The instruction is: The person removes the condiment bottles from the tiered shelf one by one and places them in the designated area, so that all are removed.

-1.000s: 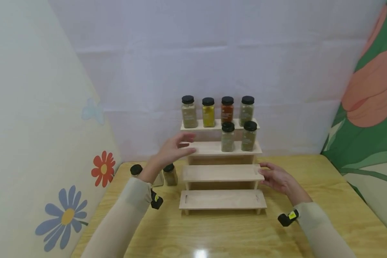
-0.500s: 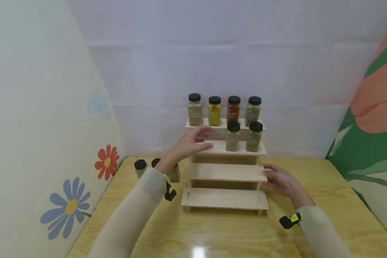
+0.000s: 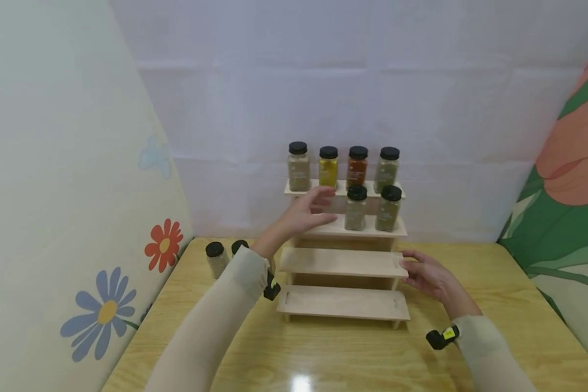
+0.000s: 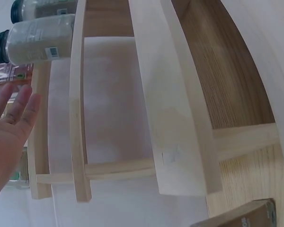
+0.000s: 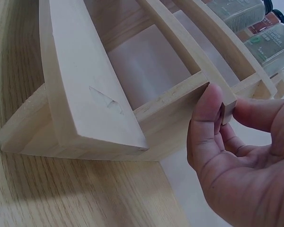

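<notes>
A pale wooden four-step rack (image 3: 343, 302) stands on the table, bearing spice jars with black lids. My left hand (image 3: 307, 213) is held over the second step from the top, fingers relaxed and apart. Its fingertips come close to a greyish-green spice jar (image 3: 355, 213); in the left wrist view a gap shows between the palm and the greyish jar (image 4: 40, 40). Beside that jar is a darker green one (image 3: 388, 211). My right hand (image 3: 427, 276) pinches the right end of the third step between thumb and fingers, and the right wrist view shows this pinched step end (image 5: 228, 108).
On the top step stand a beige jar (image 3: 299, 170), a yellow jar (image 3: 328, 169), a red jar (image 3: 356, 167) and a green jar (image 3: 387, 169). More jars, including a beige one (image 3: 218, 263), stand on the table (image 3: 255, 348) left of the rack, partly behind my left sleeve.
My left hand has moved right along the second step toward the greyish-green jar. The right hand keeps its pinch on the rack. The head view has shifted slightly.
</notes>
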Motion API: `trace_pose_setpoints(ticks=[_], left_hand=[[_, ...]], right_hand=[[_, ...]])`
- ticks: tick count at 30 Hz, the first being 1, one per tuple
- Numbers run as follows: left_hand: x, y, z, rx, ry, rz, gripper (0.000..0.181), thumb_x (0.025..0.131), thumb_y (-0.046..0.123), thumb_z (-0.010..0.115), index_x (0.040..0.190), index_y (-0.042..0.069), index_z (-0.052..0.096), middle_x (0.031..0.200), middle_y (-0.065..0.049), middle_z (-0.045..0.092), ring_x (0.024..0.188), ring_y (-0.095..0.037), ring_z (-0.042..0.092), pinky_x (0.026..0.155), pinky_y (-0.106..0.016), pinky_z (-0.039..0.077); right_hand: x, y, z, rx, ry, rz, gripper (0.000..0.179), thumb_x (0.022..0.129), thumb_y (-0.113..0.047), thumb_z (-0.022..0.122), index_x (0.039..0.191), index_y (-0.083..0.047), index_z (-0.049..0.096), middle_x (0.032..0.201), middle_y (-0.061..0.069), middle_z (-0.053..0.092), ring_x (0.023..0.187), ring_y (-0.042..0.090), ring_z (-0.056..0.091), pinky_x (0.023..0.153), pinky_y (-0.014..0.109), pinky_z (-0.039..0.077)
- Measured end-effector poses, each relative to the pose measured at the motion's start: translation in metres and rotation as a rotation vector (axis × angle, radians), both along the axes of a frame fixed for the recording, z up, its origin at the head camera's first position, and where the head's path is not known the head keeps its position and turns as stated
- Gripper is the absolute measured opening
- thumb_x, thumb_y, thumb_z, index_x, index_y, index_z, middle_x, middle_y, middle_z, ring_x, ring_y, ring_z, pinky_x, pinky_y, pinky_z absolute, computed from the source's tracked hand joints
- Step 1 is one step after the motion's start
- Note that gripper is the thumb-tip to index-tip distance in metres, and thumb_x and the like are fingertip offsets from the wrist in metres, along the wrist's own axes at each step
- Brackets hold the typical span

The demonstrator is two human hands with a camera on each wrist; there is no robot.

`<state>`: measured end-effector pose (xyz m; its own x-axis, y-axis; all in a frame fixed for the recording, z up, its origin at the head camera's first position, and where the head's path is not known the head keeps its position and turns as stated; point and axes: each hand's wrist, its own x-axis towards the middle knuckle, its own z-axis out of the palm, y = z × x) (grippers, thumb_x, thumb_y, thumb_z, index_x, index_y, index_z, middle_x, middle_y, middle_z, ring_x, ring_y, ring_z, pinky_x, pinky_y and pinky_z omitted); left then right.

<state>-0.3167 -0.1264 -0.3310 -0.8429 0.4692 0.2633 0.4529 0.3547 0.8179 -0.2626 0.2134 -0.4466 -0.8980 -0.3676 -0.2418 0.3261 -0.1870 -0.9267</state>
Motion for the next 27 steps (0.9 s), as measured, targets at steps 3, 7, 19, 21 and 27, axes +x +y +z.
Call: trace_pose_setpoints(ticks=[3, 7, 19, 21, 27], left_hand=[[-0.003, 0.007, 0.000, 0.009, -0.003, -0.003, 0.066, 0.092, 0.015, 0.076, 0.149, 0.007, 0.044, 0.150, -0.011, 0.050, 0.131, -0.031, 0.054, 0.109, -0.041, 0.045], [-0.005, 0.015, 0.001, 0.018, -0.011, -0.013, 0.068, 0.092, 0.017, 0.076, 0.151, 0.009, 0.042, 0.151, -0.010, 0.049, 0.131, -0.030, 0.053, 0.109, -0.040, 0.045], [-0.014, 0.026, -0.003, 0.088, -0.031, -0.007, 0.069, 0.093, 0.008, 0.074, 0.152, 0.004, 0.039, 0.151, -0.016, 0.048, 0.132, -0.034, 0.053, 0.108, -0.040, 0.046], [-0.015, 0.028, -0.002, 0.097, -0.041, -0.015, 0.070, 0.092, 0.007, 0.074, 0.152, 0.004, 0.038, 0.151, -0.017, 0.047, 0.133, -0.034, 0.053, 0.109, -0.041, 0.046], [-0.017, 0.034, -0.001, 0.081, -0.096, -0.018, 0.072, 0.093, 0.012, 0.075, 0.154, 0.010, 0.037, 0.153, -0.013, 0.043, 0.134, -0.033, 0.050, 0.110, -0.042, 0.045]], right_hand=[[0.000, 0.001, 0.000, -0.003, -0.002, -0.006, 0.021, 0.104, -0.004, 0.054, 0.122, -0.015, 0.050, 0.097, 0.000, 0.067, 0.083, 0.011, 0.065, 0.068, 0.022, 0.056], [0.000, 0.002, -0.001, 0.001, -0.004, -0.018, 0.023, 0.103, -0.004, 0.054, 0.123, -0.013, 0.049, 0.096, 0.000, 0.067, 0.082, 0.010, 0.065, 0.068, 0.022, 0.056], [-0.004, 0.001, 0.000, 0.014, 0.015, -0.005, 0.023, 0.104, -0.004, 0.053, 0.124, -0.012, 0.048, 0.097, -0.001, 0.067, 0.083, 0.010, 0.065, 0.069, 0.022, 0.055], [-0.004, 0.001, -0.001, 0.012, 0.017, -0.005, 0.022, 0.103, -0.004, 0.054, 0.123, -0.013, 0.050, 0.097, -0.002, 0.067, 0.083, 0.010, 0.065, 0.070, 0.022, 0.055], [-0.005, 0.000, -0.001, 0.017, 0.015, -0.014, 0.023, 0.103, -0.005, 0.055, 0.124, -0.012, 0.050, 0.097, -0.001, 0.068, 0.083, 0.010, 0.066, 0.069, 0.022, 0.056]])
